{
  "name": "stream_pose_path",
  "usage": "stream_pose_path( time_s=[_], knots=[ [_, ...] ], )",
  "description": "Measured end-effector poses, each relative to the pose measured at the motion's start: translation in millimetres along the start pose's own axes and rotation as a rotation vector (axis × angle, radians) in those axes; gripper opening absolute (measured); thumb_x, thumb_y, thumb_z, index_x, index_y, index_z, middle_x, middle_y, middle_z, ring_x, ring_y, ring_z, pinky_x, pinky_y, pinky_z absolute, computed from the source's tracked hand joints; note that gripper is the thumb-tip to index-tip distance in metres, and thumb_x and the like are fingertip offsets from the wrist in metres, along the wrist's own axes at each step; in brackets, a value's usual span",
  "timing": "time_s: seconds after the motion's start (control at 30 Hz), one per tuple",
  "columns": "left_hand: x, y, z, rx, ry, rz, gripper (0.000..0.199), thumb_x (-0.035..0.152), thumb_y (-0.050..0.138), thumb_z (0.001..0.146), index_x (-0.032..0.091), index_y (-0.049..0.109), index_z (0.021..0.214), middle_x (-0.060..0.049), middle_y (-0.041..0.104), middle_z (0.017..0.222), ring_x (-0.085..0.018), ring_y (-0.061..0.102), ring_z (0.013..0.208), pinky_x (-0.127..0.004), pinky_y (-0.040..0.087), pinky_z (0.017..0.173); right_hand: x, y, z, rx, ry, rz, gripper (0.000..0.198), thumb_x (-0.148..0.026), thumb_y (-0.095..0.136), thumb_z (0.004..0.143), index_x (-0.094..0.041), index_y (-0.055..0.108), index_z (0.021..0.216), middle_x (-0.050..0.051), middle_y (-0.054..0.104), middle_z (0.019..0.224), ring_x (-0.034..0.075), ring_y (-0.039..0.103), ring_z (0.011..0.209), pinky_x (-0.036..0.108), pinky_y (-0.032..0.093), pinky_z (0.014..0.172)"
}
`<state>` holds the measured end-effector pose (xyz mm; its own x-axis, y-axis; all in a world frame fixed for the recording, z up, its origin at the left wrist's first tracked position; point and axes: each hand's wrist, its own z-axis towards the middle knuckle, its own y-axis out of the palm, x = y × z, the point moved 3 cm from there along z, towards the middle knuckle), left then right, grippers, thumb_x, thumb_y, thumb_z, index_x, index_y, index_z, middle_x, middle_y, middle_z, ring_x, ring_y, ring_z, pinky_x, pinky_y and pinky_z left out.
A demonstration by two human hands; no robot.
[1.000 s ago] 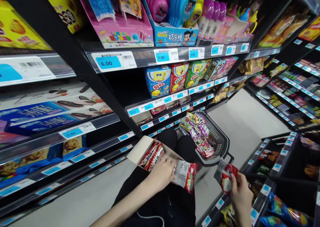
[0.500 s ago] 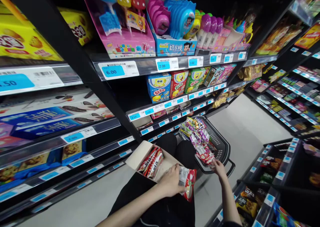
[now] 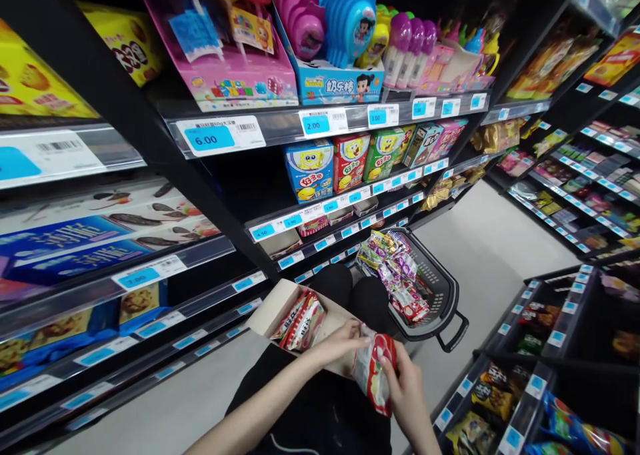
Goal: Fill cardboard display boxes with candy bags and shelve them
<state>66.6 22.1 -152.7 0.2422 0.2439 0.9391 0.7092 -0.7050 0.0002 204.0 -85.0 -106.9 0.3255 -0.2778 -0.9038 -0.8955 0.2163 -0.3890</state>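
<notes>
A red and white snack packet [image 3: 374,375] lies tilted over the near right edge of an open cardboard box [image 3: 273,306], above my lap. My left hand [image 3: 340,347] reaches across the box, its fingers closed on the packet's upper left side. From the right, my right hand [image 3: 406,378] grips the packet's right side, with the thumb over its front. Inside the box, several red and white wrapped packets [image 3: 299,321] stand at the left end.
A dark shopping basket [image 3: 436,278] with several colourful candy bags [image 3: 395,271] sits on the floor beyond my knees. Shelves [image 3: 215,131] with snack boxes and price tags rise on the left. A lower display rack [image 3: 537,355] stands at the right.
My right hand has left the candy bags in the basket and come back left to the packet, which it now grips. The packet has shifted slightly, and the view has moved a little.
</notes>
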Motion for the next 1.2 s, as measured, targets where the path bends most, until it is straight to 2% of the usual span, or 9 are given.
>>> stream_pose_path(
  time_s=[0.17, 0.33, 0.43, 0.5, 0.57, 0.7, 0.9, 1.07, 1.2],
  knots=[
    [26, -8, -24, -0.139, 0.065, -0.397, 0.066, 0.043, 0.069, 0.074, 0.02, 0.046, 0.132, -0.011, 0.064, 0.11, -0.026, 0.062, 0.102, -0.038, 0.048, 0.088, -22, -20, -6, -0.053, -0.011, 0.462, 0.025, -0.039, 0.06, 0.087, -0.021, 0.062, 0.104, 0.008, 0.073, 0.095, 0.021, 0.068, 0.079, 0.029, 0.054, 0.071],
    [56, -8, -41, -0.092, 0.157, -0.725, 0.104, 0.025, 0.083, 0.064, 0.031, 0.02, 0.147, -0.007, 0.064, 0.106, -0.025, 0.064, 0.094, -0.036, 0.049, 0.081, -30, -27, 2, 0.084, 0.079, 0.684, 0.046, -0.036, 0.068, 0.082, -0.027, 0.05, 0.123, 0.006, 0.073, 0.096, 0.021, 0.071, 0.076, 0.03, 0.058, 0.065],
    [69, -14, -50, 0.019, 0.218, -0.574, 0.087, 0.024, 0.082, 0.066, 0.03, 0.037, 0.14, -0.006, 0.063, 0.109, -0.023, 0.062, 0.095, -0.032, 0.048, 0.081, -36, -35, 0, 0.107, 0.005, 0.637, 0.069, -0.032, 0.069, 0.082, -0.034, 0.033, 0.14, 0.006, 0.071, 0.109, 0.022, 0.07, 0.089, 0.033, 0.058, 0.074],
    [75, -18, -56, 0.07, 0.214, -0.46, 0.06, 0.025, 0.08, 0.068, 0.024, 0.056, 0.123, -0.006, 0.062, 0.113, -0.023, 0.06, 0.098, -0.03, 0.046, 0.083, -36, -41, -2, 0.062, -0.032, 0.507, 0.062, -0.029, 0.071, 0.08, -0.03, 0.045, 0.136, 0.008, 0.069, 0.115, 0.023, 0.068, 0.098, 0.034, 0.057, 0.081],
    [80, -20, -61, 0.064, 0.189, -0.408, 0.052, 0.024, 0.081, 0.067, 0.022, 0.062, 0.115, -0.007, 0.061, 0.119, -0.024, 0.059, 0.102, -0.031, 0.046, 0.086, -34, -46, -4, 0.014, -0.037, 0.365, 0.049, -0.029, 0.071, 0.08, -0.026, 0.058, 0.127, 0.009, 0.069, 0.117, 0.024, 0.067, 0.1, 0.034, 0.056, 0.084],
    [89, -21, -67, -0.039, 0.14, -0.414, 0.063, 0.022, 0.08, 0.065, 0.023, 0.059, 0.124, -0.008, 0.062, 0.121, -0.026, 0.059, 0.104, -0.034, 0.048, 0.085, -40, -55, -5, 0.084, -0.157, 0.174, 0.041, -0.028, 0.07, 0.079, -0.026, 0.066, 0.12, 0.007, 0.074, 0.1, 0.021, 0.069, 0.083, 0.028, 0.057, 0.071],
    [102, -29, -67, 0.172, 0.295, 0.028, 0.031, 0.03, 0.077, 0.07, 0.023, 0.076, 0.1, -0.008, 0.071, 0.095, -0.026, 0.064, 0.088, -0.034, 0.048, 0.081, -63, -55, -7, 0.324, -0.449, -0.007, 0.014, -0.023, 0.068, 0.079, -0.028, 0.078, 0.089, 0.002, 0.071, 0.07, 0.015, 0.065, 0.06, 0.022, 0.052, 0.053],
    [107, -26, -66, 0.239, 0.48, 0.184, 0.018, 0.034, 0.067, 0.081, 0.023, 0.08, 0.085, -0.008, 0.074, 0.081, -0.021, 0.066, 0.072, -0.028, 0.049, 0.064, -64, -52, -8, 0.402, -0.4, 0.012, 0.011, -0.027, 0.065, 0.082, -0.023, 0.072, 0.075, 0.002, 0.07, 0.071, 0.016, 0.064, 0.064, 0.022, 0.051, 0.058],
    [115, -20, -67, 0.318, 0.473, 0.244, 0.019, 0.031, 0.064, 0.083, 0.02, 0.077, 0.074, -0.005, 0.071, 0.068, -0.018, 0.063, 0.062, -0.026, 0.045, 0.059, -61, -43, -12, 0.364, -0.215, 0.08, 0.02, -0.036, 0.058, 0.088, -0.021, 0.063, 0.074, 0.0, 0.061, 0.065, 0.013, 0.056, 0.057, 0.021, 0.044, 0.053]
  ],
)
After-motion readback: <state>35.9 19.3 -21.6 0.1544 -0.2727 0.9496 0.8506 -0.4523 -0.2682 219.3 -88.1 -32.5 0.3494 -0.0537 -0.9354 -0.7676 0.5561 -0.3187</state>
